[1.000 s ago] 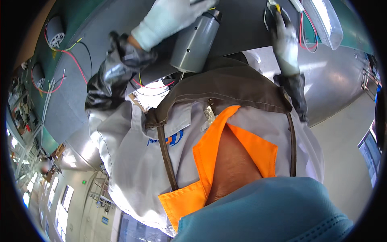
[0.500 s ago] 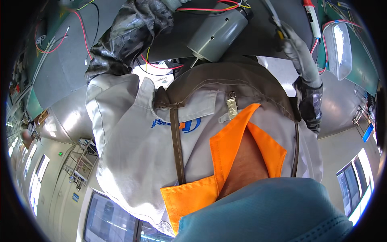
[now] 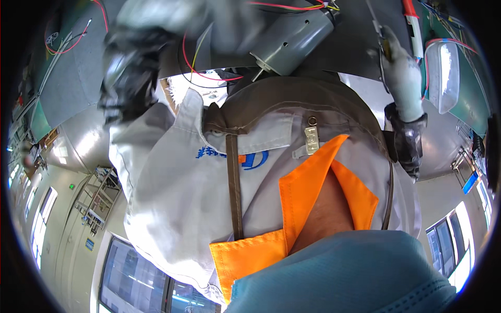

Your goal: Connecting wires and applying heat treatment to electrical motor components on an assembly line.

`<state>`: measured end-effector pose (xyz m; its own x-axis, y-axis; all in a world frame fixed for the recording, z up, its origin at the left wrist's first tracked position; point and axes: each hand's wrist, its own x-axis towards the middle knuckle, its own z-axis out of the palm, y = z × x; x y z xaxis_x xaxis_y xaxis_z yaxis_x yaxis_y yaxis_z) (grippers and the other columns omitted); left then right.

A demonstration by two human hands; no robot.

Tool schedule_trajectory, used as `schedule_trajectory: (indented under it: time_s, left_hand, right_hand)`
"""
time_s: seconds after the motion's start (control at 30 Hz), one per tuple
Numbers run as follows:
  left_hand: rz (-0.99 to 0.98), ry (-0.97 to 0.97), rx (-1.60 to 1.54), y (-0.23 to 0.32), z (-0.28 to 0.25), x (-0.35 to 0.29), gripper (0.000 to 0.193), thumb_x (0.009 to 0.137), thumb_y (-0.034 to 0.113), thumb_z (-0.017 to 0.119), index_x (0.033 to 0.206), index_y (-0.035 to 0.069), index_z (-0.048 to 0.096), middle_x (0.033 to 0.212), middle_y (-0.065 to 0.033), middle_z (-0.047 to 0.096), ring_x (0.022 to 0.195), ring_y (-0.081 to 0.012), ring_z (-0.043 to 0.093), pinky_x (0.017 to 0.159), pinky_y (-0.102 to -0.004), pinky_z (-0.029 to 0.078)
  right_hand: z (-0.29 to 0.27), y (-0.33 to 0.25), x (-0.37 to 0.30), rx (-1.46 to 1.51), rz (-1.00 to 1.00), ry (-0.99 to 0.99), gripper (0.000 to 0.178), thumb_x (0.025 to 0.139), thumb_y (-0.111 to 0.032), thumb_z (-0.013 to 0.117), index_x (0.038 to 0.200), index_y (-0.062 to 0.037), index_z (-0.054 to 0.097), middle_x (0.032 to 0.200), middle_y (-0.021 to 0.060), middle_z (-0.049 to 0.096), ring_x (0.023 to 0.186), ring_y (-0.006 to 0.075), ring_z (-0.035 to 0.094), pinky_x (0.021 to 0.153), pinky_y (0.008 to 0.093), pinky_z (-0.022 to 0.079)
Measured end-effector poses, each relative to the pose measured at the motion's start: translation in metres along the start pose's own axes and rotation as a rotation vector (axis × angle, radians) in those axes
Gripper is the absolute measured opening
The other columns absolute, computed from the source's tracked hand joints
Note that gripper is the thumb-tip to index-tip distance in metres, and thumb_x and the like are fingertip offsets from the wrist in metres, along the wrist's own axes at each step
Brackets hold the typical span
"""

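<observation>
A grey cylindrical motor [image 3: 292,44] lies on the dark worktop, its thin shaft pointing toward my apron. Red, yellow and black wires [image 3: 292,8] run at its far end. My left hand [image 3: 209,23], in a pale glove, is smeared by motion to the left of the motor, and its fingers cannot be made out. To the motor's right, my gloved right hand [image 3: 404,70] is closed round a hand tool [image 3: 386,49] with a slim metal end and a dark and yellow handle. The tool's exact kind is unclear.
Loose red and yellow wires [image 3: 190,62] hang over the worktop's near edge. On the right are a red-and-white stick-shaped object [image 3: 412,26] and a clear plastic box [image 3: 446,78] with wires across it. Another red wire [image 3: 73,65] curls at the far left.
My left hand has come down and into view from the top edge, blurred. My right hand, still round the tool, sits slightly farther right and lower; the whole scene has shifted slightly.
</observation>
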<state>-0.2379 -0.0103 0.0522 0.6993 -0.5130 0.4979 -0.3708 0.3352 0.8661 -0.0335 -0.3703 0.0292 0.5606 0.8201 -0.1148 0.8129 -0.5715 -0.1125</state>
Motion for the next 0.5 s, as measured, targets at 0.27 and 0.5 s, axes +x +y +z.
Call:
schedule_trajectory:
  time_s: [0.27, 0.5]
  left_hand:
    - [-0.528, 0.617, 1.167, -0.053, 0.110, -0.014, 0.080, 0.079, 0.041, 0.080, 0.148, 0.013, 0.053, 0.137, -0.0207, 0.058, 0.123, -0.0375, 0.059, 0.101, -0.0467, 0.049]
    - [-0.519, 1.243, 1.507, -0.094, 0.000, 0.049, 0.061, 0.096, 0.046, 0.068, 0.136, 0.001, 0.059, 0.129, -0.0244, 0.065, 0.106, -0.0376, 0.070, 0.085, -0.0447, 0.057]
  right_hand:
    - [0.010, -0.061, 0.004, 1.501, 0.046, -0.469, 0.046, 0.101, -0.034, 0.070, 0.117, 0.0085, 0.068, 0.103, 0.0016, 0.071, 0.092, 0.0076, 0.063, 0.081, 0.0224, 0.048]
    - [0.074, -0.048, 0.164, 0.933, -0.318, 0.276, 0.026, 0.106, -0.020, 0.056, 0.108, 0.0025, 0.069, 0.101, 0.0069, 0.069, 0.088, 0.0195, 0.062, 0.087, 0.0287, 0.048]
